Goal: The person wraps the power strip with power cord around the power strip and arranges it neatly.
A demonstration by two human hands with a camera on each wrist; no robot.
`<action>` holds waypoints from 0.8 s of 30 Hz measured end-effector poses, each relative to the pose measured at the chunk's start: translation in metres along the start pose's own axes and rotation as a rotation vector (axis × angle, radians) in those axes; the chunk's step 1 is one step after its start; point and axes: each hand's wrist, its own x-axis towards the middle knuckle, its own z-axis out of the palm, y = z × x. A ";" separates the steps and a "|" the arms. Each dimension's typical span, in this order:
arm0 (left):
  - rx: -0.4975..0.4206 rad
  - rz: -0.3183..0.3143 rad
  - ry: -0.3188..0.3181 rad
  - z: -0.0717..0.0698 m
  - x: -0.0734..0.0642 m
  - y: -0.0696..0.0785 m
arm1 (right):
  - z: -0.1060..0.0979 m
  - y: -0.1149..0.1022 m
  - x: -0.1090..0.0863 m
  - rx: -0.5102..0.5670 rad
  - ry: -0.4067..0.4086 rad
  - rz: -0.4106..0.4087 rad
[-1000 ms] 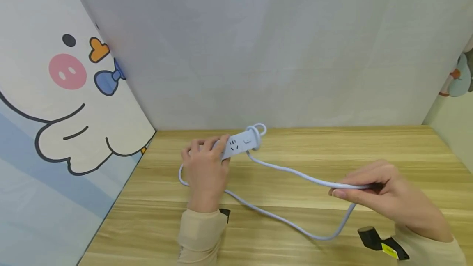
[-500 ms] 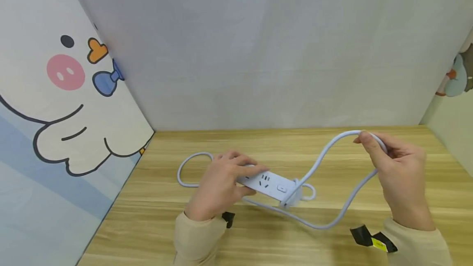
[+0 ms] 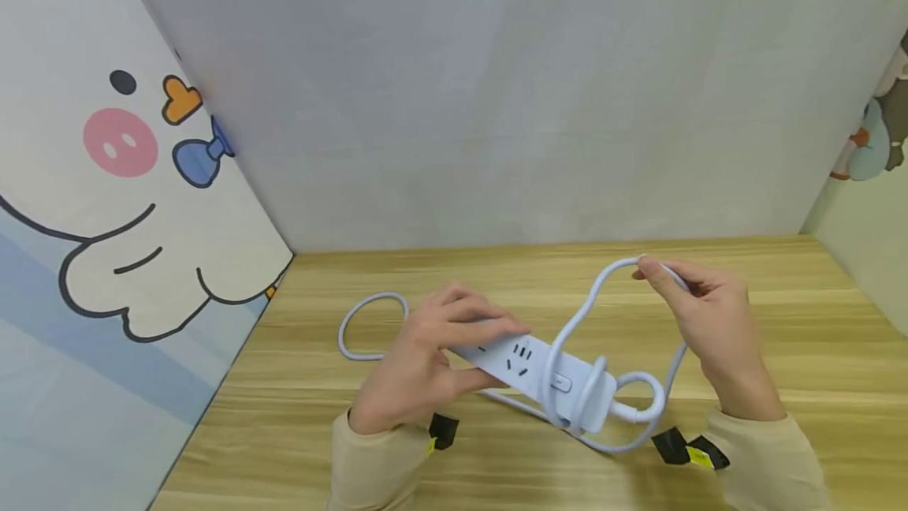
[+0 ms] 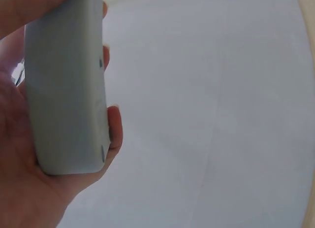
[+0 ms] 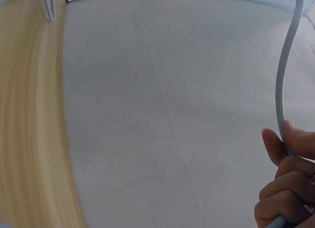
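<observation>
A white power strip (image 3: 537, 365) with sockets and a switch is tilted, its cord end toward the lower right. My left hand (image 3: 443, 353) grips its far end; in the left wrist view the fingers and thumb wrap around the strip's body (image 4: 66, 90). The white cord (image 3: 583, 306) loops around the strip near the switch, then rises to my right hand (image 3: 709, 322). Thumb and fingertips of that hand pinch the cord, as the right wrist view also shows with the cord (image 5: 281, 85) running up from the fingers. The plug is not visible.
Below lies a wood-grain table (image 3: 298, 416), where a loose bend of the cord rests at the left of the left hand. A pale curtain-like backdrop (image 3: 532, 101) stands behind, with a cartoon-printed panel (image 3: 42, 140) on the left side.
The strip has come right and nearer, swinging its cord end toward the lower right. My right hand rose with the cord, then moved left; another turn of cord now crosses the strip.
</observation>
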 end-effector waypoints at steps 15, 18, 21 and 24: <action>-0.083 -0.164 0.346 0.006 0.003 0.002 | 0.007 0.003 -0.001 -0.164 -0.279 0.108; -0.088 -0.205 0.432 0.008 0.004 0.001 | 0.012 -0.001 -0.003 -0.144 -0.356 0.065; -0.091 -0.250 0.530 0.010 0.005 -0.001 | 0.018 -0.003 -0.004 -0.083 -0.475 0.005; -0.069 -0.309 0.629 0.012 0.006 -0.004 | 0.021 -0.005 -0.005 -0.026 -0.598 -0.032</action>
